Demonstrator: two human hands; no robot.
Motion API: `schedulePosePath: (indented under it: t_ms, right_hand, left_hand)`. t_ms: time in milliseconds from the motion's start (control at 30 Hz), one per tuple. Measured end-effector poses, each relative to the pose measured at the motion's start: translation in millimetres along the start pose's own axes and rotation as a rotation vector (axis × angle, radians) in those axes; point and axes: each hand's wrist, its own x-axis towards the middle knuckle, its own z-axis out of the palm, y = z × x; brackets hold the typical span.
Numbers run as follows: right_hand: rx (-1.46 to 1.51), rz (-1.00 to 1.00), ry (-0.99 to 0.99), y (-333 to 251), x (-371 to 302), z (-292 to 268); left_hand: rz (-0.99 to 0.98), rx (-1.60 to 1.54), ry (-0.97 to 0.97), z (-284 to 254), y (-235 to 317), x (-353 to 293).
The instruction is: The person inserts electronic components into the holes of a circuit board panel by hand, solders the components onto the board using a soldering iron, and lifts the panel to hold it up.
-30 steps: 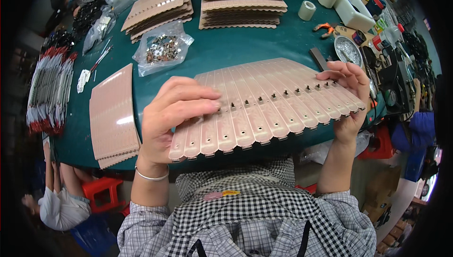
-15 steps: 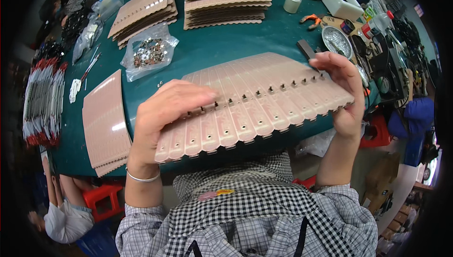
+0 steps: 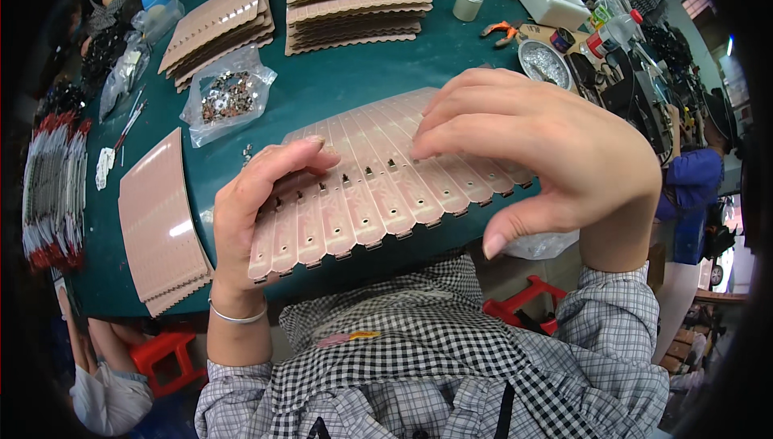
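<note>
Two hands: the left hand [image 3: 251, 201] grips the left end of a pink ribbed panel [image 3: 362, 217]; the right hand [image 3: 547, 145] spreads open over its right half, fingertips perhaps touching, hard to tell.
Panel: sits at the near edge of the green table [image 3: 338, 76], partly blocked by the right hand.
Beyond: a clear bag [image 3: 233, 99] of small metal parts, a tall stack [image 3: 354, 16].
Leftward: flat panels [image 3: 157, 221], a red-tipped bundle [image 3: 55, 189].
Far right: orange-handled pliers [image 3: 505, 29], a silvery dish [image 3: 545, 64].
</note>
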Motion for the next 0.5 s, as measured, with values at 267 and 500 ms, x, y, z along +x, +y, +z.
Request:
schedulePosePath:
  t_ms: [267,500]
  right_hand:
    - [0.162,0.078,-0.085,7.4,7.6,0.5]
    - [0.177,0.093,-0.105,6.2,10.1,4.8]
  left_hand:
    - [0.093,-0.035,-0.045,0.0,-4.8,0.9]
    - [0.074,-0.004,-0.029,1.9,-1.8,-0.3]
